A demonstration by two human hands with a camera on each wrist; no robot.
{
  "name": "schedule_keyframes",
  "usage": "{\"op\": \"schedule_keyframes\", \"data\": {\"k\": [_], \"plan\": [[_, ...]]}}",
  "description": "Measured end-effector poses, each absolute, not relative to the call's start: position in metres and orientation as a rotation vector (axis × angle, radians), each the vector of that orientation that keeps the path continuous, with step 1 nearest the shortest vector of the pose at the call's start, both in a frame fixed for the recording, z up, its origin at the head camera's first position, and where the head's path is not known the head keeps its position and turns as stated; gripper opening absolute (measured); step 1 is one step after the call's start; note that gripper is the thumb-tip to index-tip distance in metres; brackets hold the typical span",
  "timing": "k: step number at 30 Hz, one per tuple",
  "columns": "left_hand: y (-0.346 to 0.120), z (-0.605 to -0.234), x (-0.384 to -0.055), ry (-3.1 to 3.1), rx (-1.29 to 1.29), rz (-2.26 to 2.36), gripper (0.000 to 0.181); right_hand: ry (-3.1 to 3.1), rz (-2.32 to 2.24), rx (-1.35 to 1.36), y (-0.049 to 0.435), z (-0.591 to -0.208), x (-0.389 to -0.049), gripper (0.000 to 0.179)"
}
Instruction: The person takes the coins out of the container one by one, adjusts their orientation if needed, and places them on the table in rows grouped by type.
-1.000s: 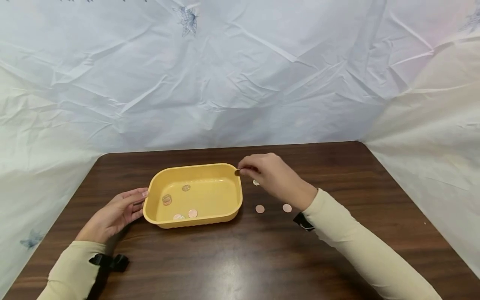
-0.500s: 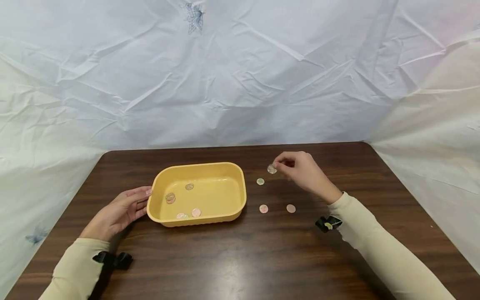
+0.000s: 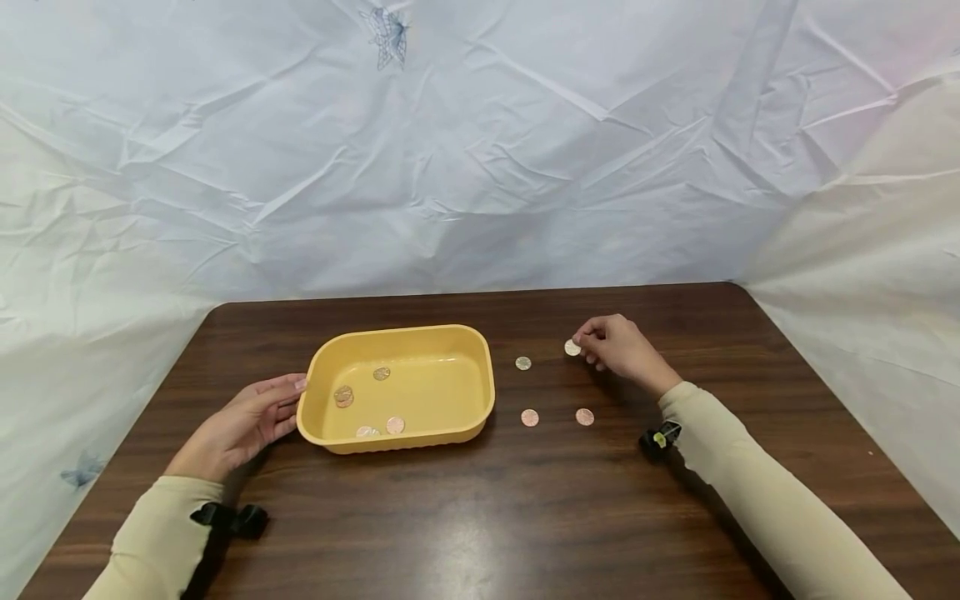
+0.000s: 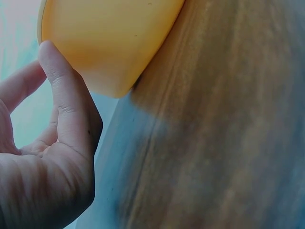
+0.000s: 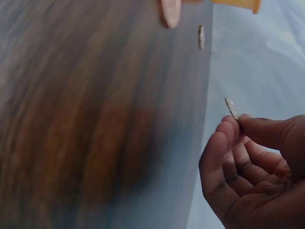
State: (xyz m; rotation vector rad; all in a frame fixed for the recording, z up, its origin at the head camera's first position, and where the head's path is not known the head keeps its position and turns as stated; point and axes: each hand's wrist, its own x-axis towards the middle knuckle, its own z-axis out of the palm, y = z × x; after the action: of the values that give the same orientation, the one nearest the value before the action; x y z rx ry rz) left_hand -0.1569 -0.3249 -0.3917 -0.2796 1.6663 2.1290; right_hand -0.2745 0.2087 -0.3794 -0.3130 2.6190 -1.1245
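In the head view a yellow rectangular tray (image 3: 397, 446) stands left of the table's middle. Several coins lie in it, among them a copper-coloured coin (image 3: 395, 425) near the front wall. My left hand (image 3: 243, 423) rests its straight fingers against the tray's left end; in the left wrist view a fingertip (image 4: 47, 50) touches the yellow wall near the rim. To the right of the tray, my right hand (image 3: 621, 350) pinches a pale, gold-toned coin (image 3: 572, 347) between thumb and forefinger. From the right wrist this coin (image 5: 231, 108) shows nearly edge-on, above the fingertips.
Between tray and right hand lies a small pale coin (image 3: 522, 363). Two copper-coloured coins, one at left (image 3: 529, 417) and one at right (image 3: 585, 417), lie nearer the front on the dark wooden table (image 3: 360, 525). A white cloth (image 3: 480, 167) hangs behind the table.
My right hand has moved from the tray's right rim to the right, carrying the pinched coin away from it. The left hand has stayed at the tray's left end. The view has shifted slightly.
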Motion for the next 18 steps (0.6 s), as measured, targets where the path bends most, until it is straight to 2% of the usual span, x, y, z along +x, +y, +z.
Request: {"op": "schedule_keyframes", "data": {"k": [18], "plan": [[-0.325,-0.392,-0.157,1.666,-0.301,2.119,0.021,2.596,-0.85,-0.318,0.204,-0.393,-0.285,0.023]]}}
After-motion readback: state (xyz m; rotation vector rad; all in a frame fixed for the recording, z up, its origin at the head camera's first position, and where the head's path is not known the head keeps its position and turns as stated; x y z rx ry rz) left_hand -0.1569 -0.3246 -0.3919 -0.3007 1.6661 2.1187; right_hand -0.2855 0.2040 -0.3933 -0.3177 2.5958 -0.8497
